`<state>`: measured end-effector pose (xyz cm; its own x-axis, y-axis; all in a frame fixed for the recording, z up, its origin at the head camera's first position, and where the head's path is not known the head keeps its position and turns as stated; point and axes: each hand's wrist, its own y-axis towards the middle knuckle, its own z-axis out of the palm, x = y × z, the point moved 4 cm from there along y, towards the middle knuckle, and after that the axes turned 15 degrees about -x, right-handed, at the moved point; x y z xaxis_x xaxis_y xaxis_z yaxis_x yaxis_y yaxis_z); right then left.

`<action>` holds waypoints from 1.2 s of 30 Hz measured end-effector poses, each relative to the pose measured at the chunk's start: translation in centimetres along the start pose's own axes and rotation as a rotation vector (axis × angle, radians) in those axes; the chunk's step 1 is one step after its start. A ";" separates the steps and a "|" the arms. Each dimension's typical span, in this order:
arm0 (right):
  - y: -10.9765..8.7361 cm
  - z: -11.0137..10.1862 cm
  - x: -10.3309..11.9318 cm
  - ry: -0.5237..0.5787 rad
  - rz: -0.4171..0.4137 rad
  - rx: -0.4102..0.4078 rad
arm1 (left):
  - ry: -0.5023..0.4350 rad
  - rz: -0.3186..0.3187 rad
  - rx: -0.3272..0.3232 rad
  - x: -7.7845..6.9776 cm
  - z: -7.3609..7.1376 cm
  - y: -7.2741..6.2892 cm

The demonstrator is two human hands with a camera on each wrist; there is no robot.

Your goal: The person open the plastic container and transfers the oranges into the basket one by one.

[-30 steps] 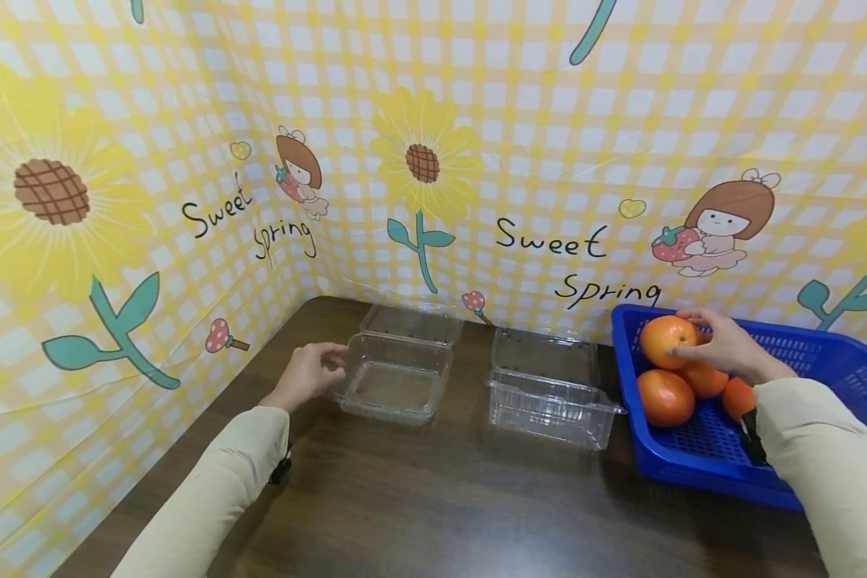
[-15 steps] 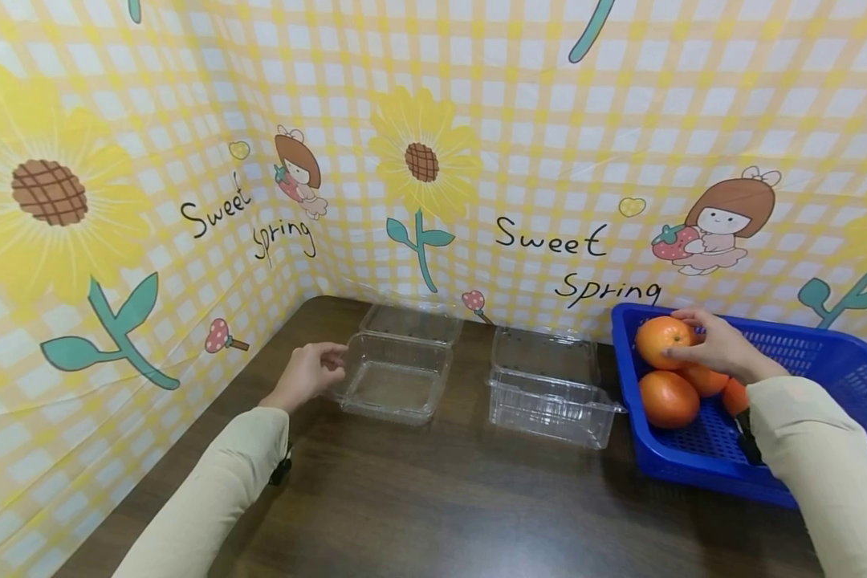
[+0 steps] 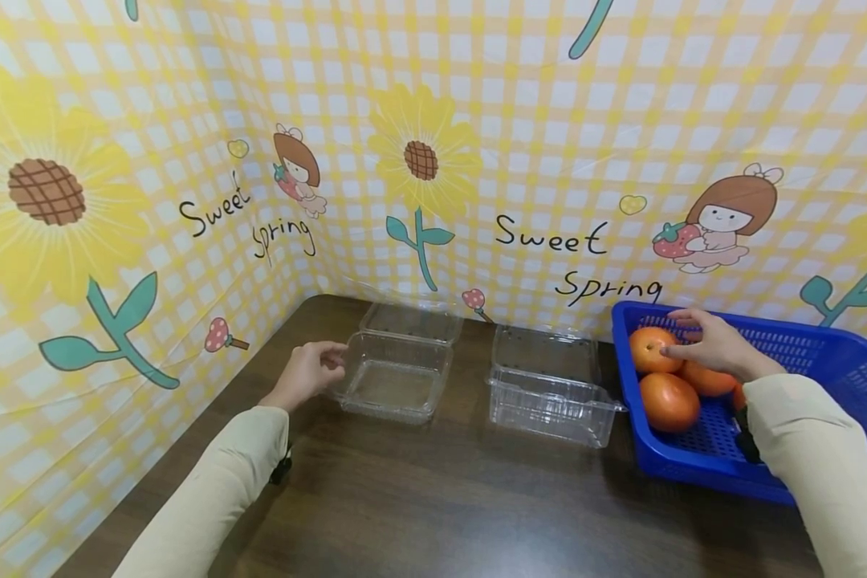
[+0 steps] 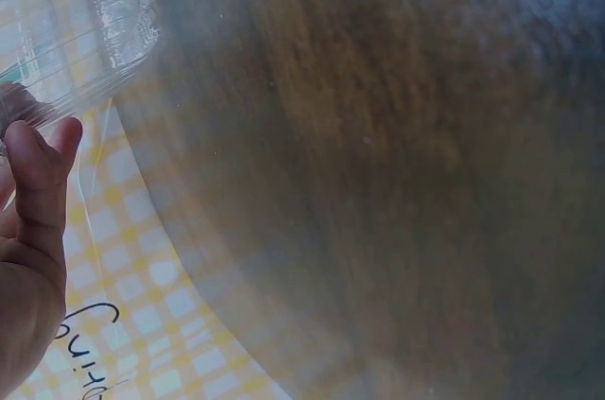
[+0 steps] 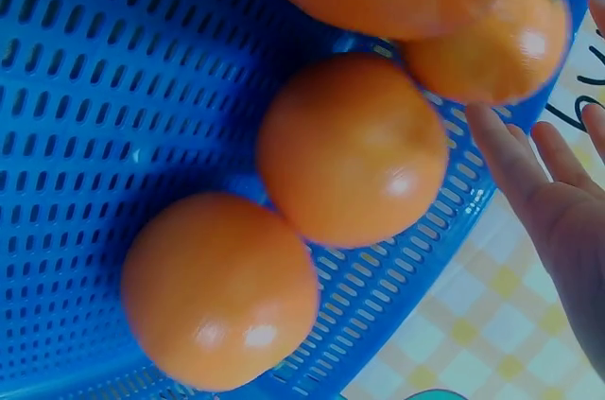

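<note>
My left hand point(image 3: 308, 376) pinches the left rim of a clear plastic clamshell container point(image 3: 393, 392), its lid folded back; in the left wrist view one fingertip shows through the plastic. My right hand point(image 3: 718, 347) reaches into a blue basket point(image 3: 646, 449), fingers spread. Its thumb tip is at the side of an orange point(image 3: 650, 350) in the back left corner, which also shows near the fingertips point(image 5: 487, 126) in the right wrist view. More oranges lie around it: one in front point(image 3: 669, 402), others partly under the hand and sleeve.
A second clear clamshell point(image 3: 549, 413) stands with its lid back between the first container and the basket. The brown table point(image 3: 419, 506) ends against a yellow checked cloth point(image 3: 549, 144) behind and at left.
The orange by my right hand has shifted left and down into the basket corner, and the right fingers have spread off it. My left hand has stayed at the container rim.
</note>
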<state>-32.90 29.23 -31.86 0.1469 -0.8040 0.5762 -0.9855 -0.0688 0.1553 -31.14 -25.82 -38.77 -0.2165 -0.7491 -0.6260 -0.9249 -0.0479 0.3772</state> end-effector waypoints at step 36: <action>-1.1 -2.8 0.1 -0.002 0.035 -0.006 | 0.052 0.085 0.052 -0.2 -0.1 0.4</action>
<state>-31.56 30.82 -29.72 0.1122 -0.8072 0.5795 -0.9895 -0.0373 0.1396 -31.47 -25.72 -38.43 -0.2797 -0.7826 -0.5561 -0.9191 0.0508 0.3907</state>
